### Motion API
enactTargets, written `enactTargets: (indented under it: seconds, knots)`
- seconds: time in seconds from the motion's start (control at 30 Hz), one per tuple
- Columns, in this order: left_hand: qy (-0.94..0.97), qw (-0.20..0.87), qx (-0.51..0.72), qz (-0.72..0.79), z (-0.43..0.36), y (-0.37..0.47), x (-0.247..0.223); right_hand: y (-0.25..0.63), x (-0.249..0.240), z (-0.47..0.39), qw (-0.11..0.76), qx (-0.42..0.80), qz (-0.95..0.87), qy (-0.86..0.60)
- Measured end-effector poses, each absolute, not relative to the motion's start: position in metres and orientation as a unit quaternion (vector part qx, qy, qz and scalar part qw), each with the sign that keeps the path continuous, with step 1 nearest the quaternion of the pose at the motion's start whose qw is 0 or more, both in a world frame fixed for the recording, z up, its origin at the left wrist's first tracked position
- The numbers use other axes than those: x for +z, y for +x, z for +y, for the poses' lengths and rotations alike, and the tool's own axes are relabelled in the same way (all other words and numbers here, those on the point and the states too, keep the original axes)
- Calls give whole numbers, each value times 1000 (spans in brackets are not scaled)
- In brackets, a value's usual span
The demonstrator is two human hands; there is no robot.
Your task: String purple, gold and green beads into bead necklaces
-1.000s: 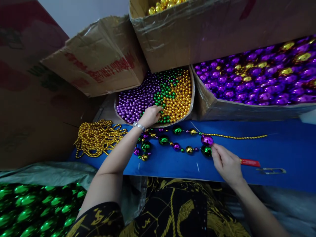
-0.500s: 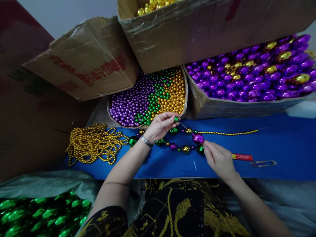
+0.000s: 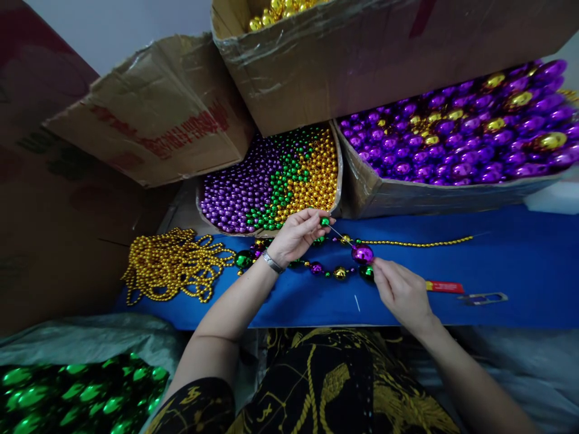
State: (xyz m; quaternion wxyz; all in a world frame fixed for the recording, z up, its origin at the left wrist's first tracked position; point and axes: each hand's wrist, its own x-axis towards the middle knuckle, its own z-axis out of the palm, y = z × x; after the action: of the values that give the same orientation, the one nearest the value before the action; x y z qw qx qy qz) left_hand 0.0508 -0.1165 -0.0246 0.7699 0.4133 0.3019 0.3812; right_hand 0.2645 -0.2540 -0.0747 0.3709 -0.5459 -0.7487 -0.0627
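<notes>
Between the thumb and fingers of my left hand [image 3: 301, 235] is a small green bead [image 3: 324, 222]. A thin thread [image 3: 340, 233] runs from it down to a large purple bead [image 3: 362, 254]. My right hand [image 3: 404, 293] pinches that purple bead at its lower right side. Under and around my hands lies a string of mixed beads, with a gold bead [image 3: 341, 273], a smaller purple bead [image 3: 316, 268] and a dark green bead [image 3: 367, 273] showing. My left hand and wrist cover part of this string.
A box of small purple, green and gold beads [image 3: 262, 181] stands behind my hands, beside a box of large purple beads [image 3: 407, 141]. Gold bead strands [image 3: 167, 265] lie left on the blue table [image 3: 307, 310]. Thread snips [image 3: 486, 298] and a red-handled tool [image 3: 446, 287] lie right.
My left hand has shifted slightly right and down with the green bead, nearer the purple bead. My right hand has barely moved and keeps its pinch.
</notes>
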Motion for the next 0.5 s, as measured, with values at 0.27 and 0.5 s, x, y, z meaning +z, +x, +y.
enactTargets:
  seconds: [0.27, 0.5]
  knots:
    - [420, 758, 410, 285, -118, 55, -31, 268, -74, -256, 372, -79, -748, -544]
    - [428, 762, 392, 287, -119, 56, -31, 269, -73, -257, 370, -83, -748, -544]
